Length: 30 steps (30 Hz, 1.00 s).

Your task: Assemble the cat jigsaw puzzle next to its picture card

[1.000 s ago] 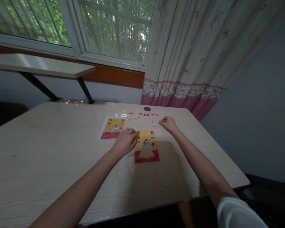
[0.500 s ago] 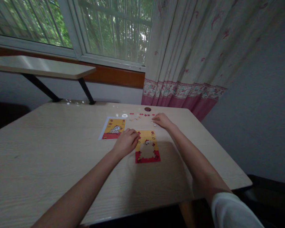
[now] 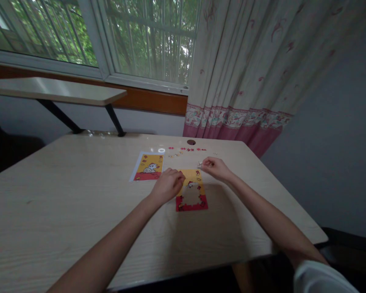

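Observation:
A partly filled jigsaw puzzle, yellow above and red below, lies on the table with a bare gap in its middle. At its upper left edge is my left hand, fingers curled together; whether they pinch anything is hidden. Just beyond the upper right corner, my right hand is closed in a pinch at a small white puzzle piece. Left of the puzzle lies a picture sheet with a white animal on yellow and red, its right edge close to my left hand.
Several red puzzle pieces form a row toward the back of the table. Several pale and yellow pieces lie nearer. A round hole is in the tabletop. A raised shelf stands back left, below the window.
My right hand has come nearer and slightly right, from the loose pieces toward the puzzle's upper right corner. My left hand stays at the puzzle's left edge. The view has shifted slightly.

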### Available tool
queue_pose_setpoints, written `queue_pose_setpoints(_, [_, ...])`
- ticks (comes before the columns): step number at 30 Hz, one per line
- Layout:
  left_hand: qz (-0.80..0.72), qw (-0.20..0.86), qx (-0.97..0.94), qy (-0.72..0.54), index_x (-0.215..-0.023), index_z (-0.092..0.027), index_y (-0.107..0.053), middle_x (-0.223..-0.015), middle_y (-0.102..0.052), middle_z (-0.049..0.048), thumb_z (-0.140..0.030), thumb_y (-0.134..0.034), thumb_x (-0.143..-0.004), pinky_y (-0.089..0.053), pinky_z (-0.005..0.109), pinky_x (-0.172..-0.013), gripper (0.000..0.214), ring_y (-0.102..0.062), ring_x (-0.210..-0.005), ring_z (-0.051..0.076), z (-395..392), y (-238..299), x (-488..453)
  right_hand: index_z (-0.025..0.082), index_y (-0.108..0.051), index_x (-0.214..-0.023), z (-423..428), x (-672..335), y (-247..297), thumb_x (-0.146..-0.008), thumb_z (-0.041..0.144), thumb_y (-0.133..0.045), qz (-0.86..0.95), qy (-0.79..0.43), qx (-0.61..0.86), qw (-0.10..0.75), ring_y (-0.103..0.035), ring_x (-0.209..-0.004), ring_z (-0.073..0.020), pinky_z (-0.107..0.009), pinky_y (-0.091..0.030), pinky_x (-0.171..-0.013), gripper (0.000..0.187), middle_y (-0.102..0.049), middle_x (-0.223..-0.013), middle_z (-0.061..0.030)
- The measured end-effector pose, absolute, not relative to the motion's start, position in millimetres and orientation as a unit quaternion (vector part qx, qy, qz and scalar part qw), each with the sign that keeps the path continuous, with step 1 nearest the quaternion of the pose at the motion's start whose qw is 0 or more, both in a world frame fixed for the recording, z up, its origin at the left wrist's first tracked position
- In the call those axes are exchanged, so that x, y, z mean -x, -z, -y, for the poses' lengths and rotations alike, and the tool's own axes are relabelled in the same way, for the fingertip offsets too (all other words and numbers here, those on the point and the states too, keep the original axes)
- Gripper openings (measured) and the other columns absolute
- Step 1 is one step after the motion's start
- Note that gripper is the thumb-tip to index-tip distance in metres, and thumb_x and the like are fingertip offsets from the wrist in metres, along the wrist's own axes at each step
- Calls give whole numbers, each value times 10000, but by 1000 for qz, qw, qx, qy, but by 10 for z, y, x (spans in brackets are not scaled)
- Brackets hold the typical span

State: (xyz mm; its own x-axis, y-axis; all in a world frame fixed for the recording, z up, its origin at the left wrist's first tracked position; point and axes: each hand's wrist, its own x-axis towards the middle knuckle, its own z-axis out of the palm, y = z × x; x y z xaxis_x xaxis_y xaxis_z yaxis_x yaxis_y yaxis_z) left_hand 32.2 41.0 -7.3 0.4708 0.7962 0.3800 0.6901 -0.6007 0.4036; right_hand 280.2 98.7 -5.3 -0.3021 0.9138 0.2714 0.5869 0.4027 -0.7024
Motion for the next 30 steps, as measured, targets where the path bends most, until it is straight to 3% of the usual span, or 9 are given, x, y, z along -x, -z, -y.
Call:
queue_pose_setpoints(4, [-449, 170, -828, -290, -824, -195, -698, -725, -659, 31, -179, -525, -836, -440, 293, -684, 174, -560, -758, 192, -341, 14, -440, 163, -663, -810, -593, -2717, 109, -726, 360, -667, 735, -352, 473, 334, -558, -598, -104, -204, -383, -553, 214, -673, -721, -13])
queue_pose_setpoints(9, [-449, 237, -806, -305, -779, -186, -704, -705, -650, 26, -227, -577, -805, -442, 264, -659, 136, -580, -740, 177, -264, -24, -516, 184, -663, -794, -345, -2570, 165, -741, 365, -666, 720, -376, 455, 365, -591, -620, -121, -228, -436, -598, 188, -677, -685, -8])
queue_pose_setpoints(12, [-446, 268, -793, -318, -767, -177, -695, -725, -654, 30, -228, -553, -798, -440, 262, -656, 153, -580, -726, 171, -275, 11, -512, 194, -675, -805, -326, -2535, 177, -773, 392, -640, 735, -330, 454, 380, -599, -619, -126, -239, -458, -605, 203, -679, -694, -13])
queue_pose_setpoints(17, [-462, 373, -712, -376, -748, -148, -682, -695, -660, 29, -302, -534, -762, -445, 250, -622, 214, -576, -651, 158, -346, 105, -497, 205, -685, -844, -349, -2584, 166, -821, 338, -626, 785, -129, 392, 462, -623, -719, -157, -289, -476, -684, 147, -707, -791, -51])
queue_pose_setpoints(20, [-441, 425, -683, -399, -757, -139, -681, -714, -678, 46, -354, -544, -743, -458, 262, -646, 255, -595, -672, 170, -374, 136, -496, 213, -681, -826, -346, -2601, 161, -828, 320, -636, 807, -50, 356, 468, -615, -704, -158, -301, -462, -693, 116, -709, -764, -41])
queue_pose_setpoints(27, [-433, 408, -710, -377, -760, -141, -688, -696, -669, 44, -373, -535, -759, -451, 267, -638, 277, -589, -658, 170, -383, 165, -506, 213, -678, -811, -299, -2556, 153, -871, 347, -580, 824, -10, 352, 443, -608, -714, -153, -300, -436, -704, 176, -691, -729, -32])
queue_pose_setpoints(30, [-443, 347, -740, -369, -793, -146, -680, -724, -664, 47, -354, -515, -803, -448, 274, -643, 266, -587, -687, 178, -379, 154, -483, 210, -674, -809, -314, -2573, 151, -875, 342, -574, 821, -4, 366, 437, -603, -723, -156, -301, -430, -711, 178, -693, -751, -39])
